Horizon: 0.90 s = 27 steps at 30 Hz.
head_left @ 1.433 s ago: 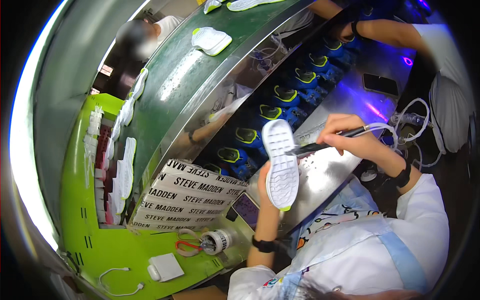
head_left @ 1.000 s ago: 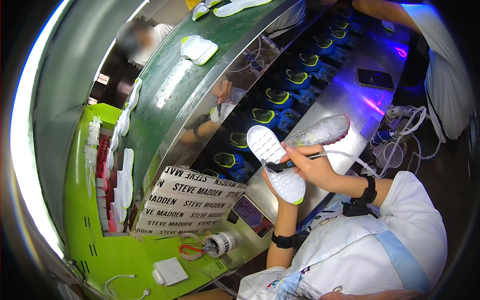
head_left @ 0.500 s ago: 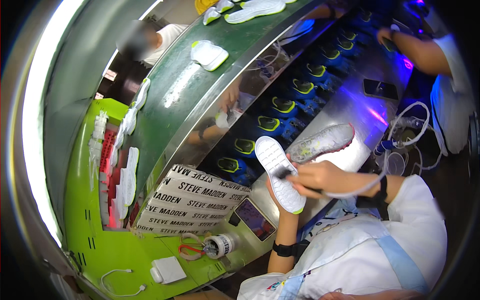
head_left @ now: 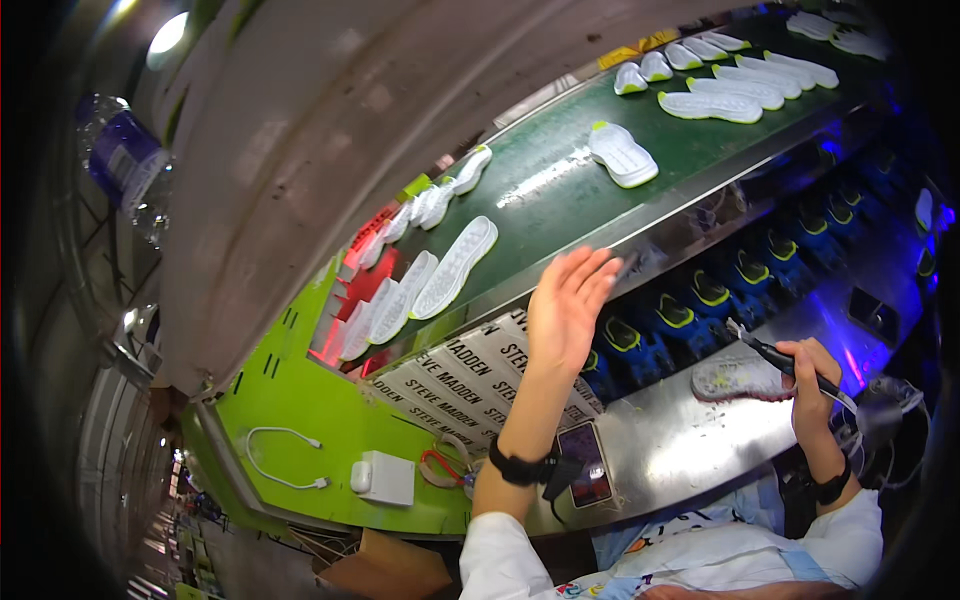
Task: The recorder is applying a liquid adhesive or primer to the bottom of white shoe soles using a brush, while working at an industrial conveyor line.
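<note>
My left hand [head_left: 568,315] is raised over the near edge of the green conveyor belt [head_left: 540,225], fingers stretched out and nothing in them. A white shoe sole [head_left: 455,268] with lime edging lies on the belt to its left, another white sole [head_left: 622,155] farther off. On the right, my right hand [head_left: 815,385] grips a black-handled brush [head_left: 785,361] with a pale tube running from its end. Its bristle end points up and left. Below the brush, a grey, stained shoe sole [head_left: 738,380] rests on the metal shelf [head_left: 660,430], partly hidden by my right hand.
Blue shoe uppers [head_left: 675,315] with lime collars stand in a row below the belt. A printed box [head_left: 440,385] sits on the green table [head_left: 285,400], near a white charger [head_left: 385,478], a cable [head_left: 262,465] and a phone [head_left: 585,465]. Another phone [head_left: 873,315] lies right.
The white sole has left my left hand, which is now extended toward the belt. My right hand has drawn back to the right with the brush. The whole view has swung leftward.
</note>
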### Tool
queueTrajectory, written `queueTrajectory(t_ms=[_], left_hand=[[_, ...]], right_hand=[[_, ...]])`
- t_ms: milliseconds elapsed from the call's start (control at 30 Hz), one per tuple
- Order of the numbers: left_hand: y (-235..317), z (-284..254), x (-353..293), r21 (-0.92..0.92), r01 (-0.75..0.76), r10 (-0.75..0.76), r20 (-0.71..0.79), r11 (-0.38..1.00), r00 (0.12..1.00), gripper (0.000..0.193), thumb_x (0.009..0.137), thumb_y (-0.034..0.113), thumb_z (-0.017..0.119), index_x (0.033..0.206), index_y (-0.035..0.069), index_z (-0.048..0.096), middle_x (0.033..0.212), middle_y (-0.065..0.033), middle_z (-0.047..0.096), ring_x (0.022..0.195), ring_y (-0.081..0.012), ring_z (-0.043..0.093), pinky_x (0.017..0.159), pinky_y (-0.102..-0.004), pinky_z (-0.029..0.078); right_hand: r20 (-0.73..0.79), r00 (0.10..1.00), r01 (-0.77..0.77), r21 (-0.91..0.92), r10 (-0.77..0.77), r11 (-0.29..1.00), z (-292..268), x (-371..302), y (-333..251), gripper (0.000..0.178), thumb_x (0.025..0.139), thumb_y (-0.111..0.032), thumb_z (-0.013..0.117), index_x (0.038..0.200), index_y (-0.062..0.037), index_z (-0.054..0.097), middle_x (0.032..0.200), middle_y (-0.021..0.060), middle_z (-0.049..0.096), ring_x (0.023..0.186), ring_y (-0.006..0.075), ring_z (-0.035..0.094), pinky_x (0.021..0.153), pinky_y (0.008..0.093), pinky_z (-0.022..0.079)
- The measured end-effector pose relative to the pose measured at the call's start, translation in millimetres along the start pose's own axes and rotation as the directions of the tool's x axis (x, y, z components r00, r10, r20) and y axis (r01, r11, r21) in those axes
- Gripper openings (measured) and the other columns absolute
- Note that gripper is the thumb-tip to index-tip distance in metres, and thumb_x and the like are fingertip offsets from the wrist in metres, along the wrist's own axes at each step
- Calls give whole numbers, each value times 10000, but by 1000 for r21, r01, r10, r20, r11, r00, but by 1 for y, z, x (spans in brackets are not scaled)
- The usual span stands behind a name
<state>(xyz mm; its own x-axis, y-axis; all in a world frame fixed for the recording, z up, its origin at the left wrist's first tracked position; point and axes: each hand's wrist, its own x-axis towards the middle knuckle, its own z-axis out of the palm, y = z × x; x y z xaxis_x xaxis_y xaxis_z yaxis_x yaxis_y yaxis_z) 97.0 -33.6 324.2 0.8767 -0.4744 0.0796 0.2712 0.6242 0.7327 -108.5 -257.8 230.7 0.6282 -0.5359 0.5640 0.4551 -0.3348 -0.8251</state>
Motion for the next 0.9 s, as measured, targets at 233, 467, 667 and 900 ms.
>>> queueTrajectory(t_ms=[233,467,667,900], left_hand=[[21,26,199,880,-75,234,205,-469,950,624,805,489,517,933,-113,624,883,-315,617,879,-392,619,785,-430,476],[6,33,89,664,-246,277,62,706,959,371,776,98,581,1106,-42,487,994,-182,590,843,-219,618,690,-325,522],[-115,-59,-97,-40,338,-332,111,940,937,682,745,318,562,1304,-28,382,1224,-182,525,1069,-289,558,898,-414,459],[-232,-112,-119,-488,399,-379,144,776,914,542,922,442,323,1293,59,417,1176,-178,542,1029,-317,558,857,-433,481]], right_hand=[[2,969,-233,337,247,912,8,-10,-4,227,876,-96,508,1029,46,595,1075,108,547,763,135,571,533,209,496],[186,850,-516,485,493,706,-28,-14,17,287,790,-39,572,1066,35,584,941,139,613,756,152,594,625,247,503],[469,823,-463,230,320,856,-6,-20,0,264,756,-23,605,1011,43,622,954,142,649,771,195,618,714,281,495],[474,868,219,-103,-146,970,44,-54,32,207,737,-37,653,942,-11,653,920,130,654,836,273,642,751,318,504]])
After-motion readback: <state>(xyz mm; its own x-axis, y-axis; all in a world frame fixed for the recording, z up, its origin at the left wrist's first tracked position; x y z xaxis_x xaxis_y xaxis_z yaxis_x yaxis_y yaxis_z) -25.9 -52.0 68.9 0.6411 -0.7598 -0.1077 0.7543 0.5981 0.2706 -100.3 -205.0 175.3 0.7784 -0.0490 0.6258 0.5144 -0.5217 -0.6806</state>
